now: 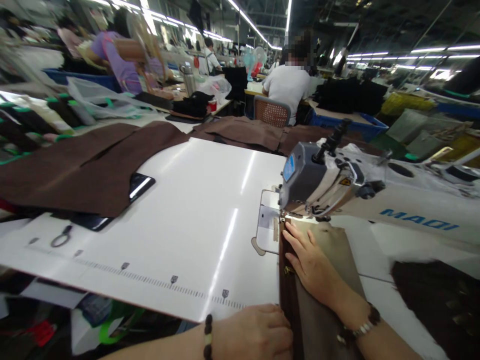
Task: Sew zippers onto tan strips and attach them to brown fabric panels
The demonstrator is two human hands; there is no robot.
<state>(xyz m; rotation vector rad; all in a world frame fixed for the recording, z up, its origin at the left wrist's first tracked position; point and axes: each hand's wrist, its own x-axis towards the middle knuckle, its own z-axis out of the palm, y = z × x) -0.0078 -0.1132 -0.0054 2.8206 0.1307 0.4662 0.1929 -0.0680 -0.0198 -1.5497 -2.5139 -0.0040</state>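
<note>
A brown fabric piece (332, 245) lies under the head of a sewing machine (311, 180), its paler side up. Along its left edge runs a dark brown zipper (290, 295) with a small brass-coloured slider. My right hand (318, 272) rests flat on the fabric, fingers spread and pointing at the presser foot, just short of it. Closer to me, my left hand (258, 330) has its fingers curled over the zipper edge at the table's front; its fingertips are hidden. The metal needle plate (268, 225) shows left of the zipper.
Brown fabric panels (93, 165) lie at the left, partly over a dark phone-like object (142, 186). A ring (60, 240) sits near the printed ruler on the white table (180, 200). Dark brown cloth (438, 300) lies at right. A person in white (287, 87) sits ahead.
</note>
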